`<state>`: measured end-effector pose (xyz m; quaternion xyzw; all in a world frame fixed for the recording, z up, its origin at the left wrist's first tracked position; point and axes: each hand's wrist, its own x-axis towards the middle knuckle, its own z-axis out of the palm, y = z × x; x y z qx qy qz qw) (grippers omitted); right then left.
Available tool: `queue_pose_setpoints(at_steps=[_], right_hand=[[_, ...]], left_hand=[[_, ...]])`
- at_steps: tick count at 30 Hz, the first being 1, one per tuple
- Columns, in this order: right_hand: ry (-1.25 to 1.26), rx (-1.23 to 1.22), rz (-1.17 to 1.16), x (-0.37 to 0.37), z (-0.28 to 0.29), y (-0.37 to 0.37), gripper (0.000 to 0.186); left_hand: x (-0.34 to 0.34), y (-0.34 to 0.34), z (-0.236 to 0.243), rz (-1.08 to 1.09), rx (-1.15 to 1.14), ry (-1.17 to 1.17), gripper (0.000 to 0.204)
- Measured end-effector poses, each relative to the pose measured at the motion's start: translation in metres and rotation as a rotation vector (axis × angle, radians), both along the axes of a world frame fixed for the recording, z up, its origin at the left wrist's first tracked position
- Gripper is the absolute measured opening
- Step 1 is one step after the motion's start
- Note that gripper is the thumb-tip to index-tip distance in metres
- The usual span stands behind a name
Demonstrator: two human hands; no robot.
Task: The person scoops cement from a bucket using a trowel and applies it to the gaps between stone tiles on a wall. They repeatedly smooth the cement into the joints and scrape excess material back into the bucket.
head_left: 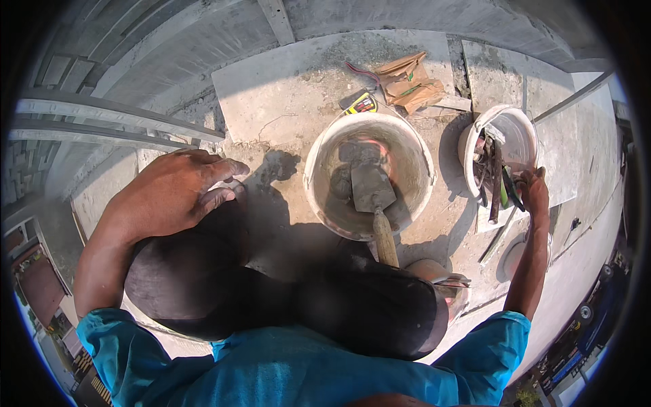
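The step in hand looked like reaching to the small bucket (523,139) at the right of the frame, where the right hand (534,193) met the rim beside its tools (497,178); the next move seemed to call for a sure hold, though I could not tell whether those fingers grasped anything. The left hand (178,193), centre left, had fingers curled toward the thumb near something pale, gripped or not I could not tell, and the trowel (374,190) leaned in the large bucket (312,166) at centre, below a printed yellow-and-black packet (364,104)
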<state>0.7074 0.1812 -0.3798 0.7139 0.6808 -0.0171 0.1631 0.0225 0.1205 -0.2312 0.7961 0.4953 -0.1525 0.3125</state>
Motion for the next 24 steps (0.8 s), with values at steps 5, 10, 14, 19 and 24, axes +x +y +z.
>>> queue_pose_setpoints(at_steps=[5,10,14,19,24], right_hand=[[0.021,0.297,0.064,-0.005,0.085,-0.011,0.028],[0.632,0.760,-0.202,-0.095,0.214,-0.054,0.024],[1.509,0.495,-0.163,-0.188,0.212,-0.074,0.032],[1.936,-0.257,-0.590,-0.449,0.124,-0.057,0.023],[2.236,-0.423,-0.715,-0.551,0.056,-0.047,0.028]], left_hand=[[-0.056,-0.022,-0.027,0.114,0.019,-0.124,0.032],[-0.067,-0.003,-0.078,0.181,-0.190,-0.353,0.037],[-0.025,0.038,-0.123,0.128,-0.336,-0.643,0.051],[-0.001,0.034,-0.152,0.329,-0.191,-1.626,0.062],[-0.015,0.049,-0.160,0.643,-0.375,-1.881,0.059]])
